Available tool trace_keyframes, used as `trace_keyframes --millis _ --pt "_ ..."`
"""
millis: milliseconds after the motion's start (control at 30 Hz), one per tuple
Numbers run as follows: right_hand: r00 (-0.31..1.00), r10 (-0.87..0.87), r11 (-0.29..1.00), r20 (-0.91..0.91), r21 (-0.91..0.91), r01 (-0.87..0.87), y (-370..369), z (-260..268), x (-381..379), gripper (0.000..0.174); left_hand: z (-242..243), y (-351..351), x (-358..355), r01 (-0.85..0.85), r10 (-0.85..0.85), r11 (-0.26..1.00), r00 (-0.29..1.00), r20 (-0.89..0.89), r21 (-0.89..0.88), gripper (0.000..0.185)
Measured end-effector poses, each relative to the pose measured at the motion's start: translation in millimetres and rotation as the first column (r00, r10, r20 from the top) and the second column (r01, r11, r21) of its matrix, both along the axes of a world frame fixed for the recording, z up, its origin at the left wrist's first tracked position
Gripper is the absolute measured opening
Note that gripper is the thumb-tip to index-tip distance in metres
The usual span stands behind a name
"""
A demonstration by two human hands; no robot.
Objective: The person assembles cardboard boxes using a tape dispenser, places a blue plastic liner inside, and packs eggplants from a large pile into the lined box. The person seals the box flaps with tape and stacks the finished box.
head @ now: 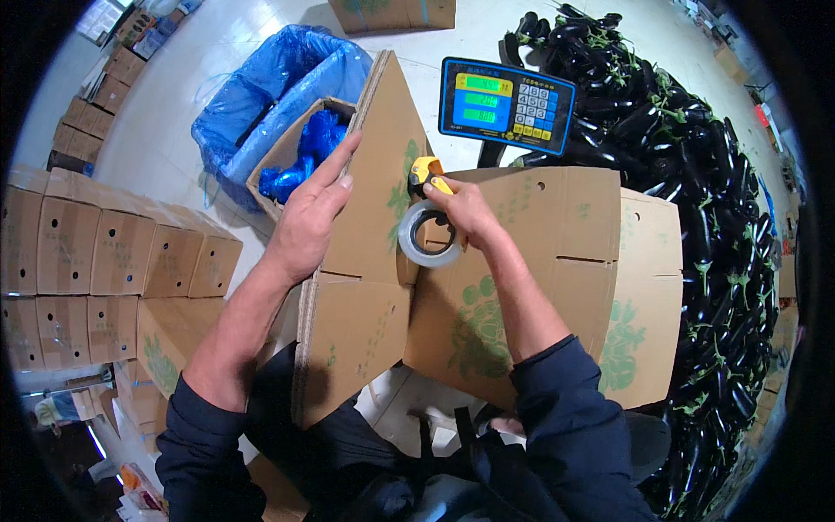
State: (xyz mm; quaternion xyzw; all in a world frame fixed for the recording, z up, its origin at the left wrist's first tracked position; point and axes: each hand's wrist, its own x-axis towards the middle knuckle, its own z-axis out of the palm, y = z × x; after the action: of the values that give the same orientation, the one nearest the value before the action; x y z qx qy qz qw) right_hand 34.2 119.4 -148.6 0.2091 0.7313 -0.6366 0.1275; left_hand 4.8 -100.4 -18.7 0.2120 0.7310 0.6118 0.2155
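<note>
In front of me stand several flattened cardboard cartons (pixel 365 261), upright and tilted, with green vegetable prints. My left hand (pixel 313 215) holds them at their left edge, the fingers along the layered rim. A yellow and black tape dispenser (pixel 425 171) with a roll of clear tape (pixel 408 238) is in my right hand (pixel 466 209). The dispenser is close to the fold between those cartons and more cardboard cartons (pixel 561 215) leaning to the right. Whether its tape touches the cardboard I cannot tell.
A scale display (pixel 507 106) with lit green readouts stands ahead. A large heap of eggplants (pixel 711 261) covers the right side. Blue plastic lines an open container (pixel 293 59); beside it, a carton (pixel 274 150) holds blue bags (pixel 306 156). Closed cartons (pixel 121 254) are stacked left.
</note>
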Motion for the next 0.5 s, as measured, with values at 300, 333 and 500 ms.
trace_keyframes --millis 300,333,500 --pt "0.987 0.145 0.989 -0.072 0.050 -0.141 -6.6 -11.7 19.8 0.044 2.0 -1.7 -11.1 -0.031 -0.057 0.971 0.932 -0.359 -0.236 0.052" --pt "0.964 0.267 0.961 0.021 0.071 -0.268 -16.9 -8.9 39.4 0.041 0.4 -1.6 -8.9 -0.046 -0.002 0.985 0.961 -0.278 -0.167 0.052" --pt "0.854 0.518 0.855 -0.044 -0.004 -0.519 -84.9 2.5 189.4 0.047 1.8 9.0 4.0 -0.016 0.010 0.998 0.996 -0.087 -0.066 0.054"
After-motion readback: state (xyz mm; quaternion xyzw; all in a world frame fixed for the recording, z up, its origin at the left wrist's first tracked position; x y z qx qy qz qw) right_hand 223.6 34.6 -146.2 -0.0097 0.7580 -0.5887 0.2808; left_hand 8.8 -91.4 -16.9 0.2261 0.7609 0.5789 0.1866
